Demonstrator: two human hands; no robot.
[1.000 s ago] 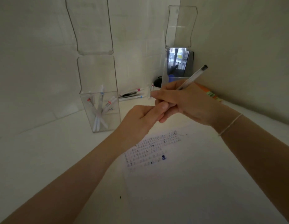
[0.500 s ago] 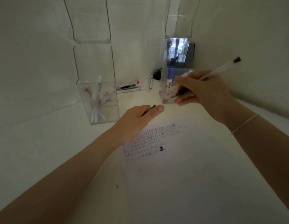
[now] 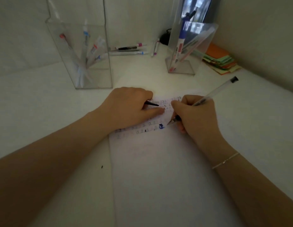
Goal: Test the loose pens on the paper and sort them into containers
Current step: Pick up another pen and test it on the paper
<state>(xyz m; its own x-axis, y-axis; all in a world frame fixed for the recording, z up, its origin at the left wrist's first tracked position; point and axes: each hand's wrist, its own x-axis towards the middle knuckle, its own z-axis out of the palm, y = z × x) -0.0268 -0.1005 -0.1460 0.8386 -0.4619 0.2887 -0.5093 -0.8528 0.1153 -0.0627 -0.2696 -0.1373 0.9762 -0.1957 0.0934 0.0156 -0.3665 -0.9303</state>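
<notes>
A: Where does the sheet of paper (image 3: 159, 169) lie?
B: Flat on the desk (image 3: 36, 112).
A: And the hands?
B: Right hand (image 3: 196, 118) grips a clear pen (image 3: 216, 92) (tip at the paper); left hand (image 3: 131, 107) holds the black cap (image 3: 151, 104), resting on the sheet.

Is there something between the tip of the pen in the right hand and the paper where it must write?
Nothing visible. The right hand grips the pen, its tip just beside the blue mark on the paper. The left hand, holding the cap, rests to the side.
</notes>
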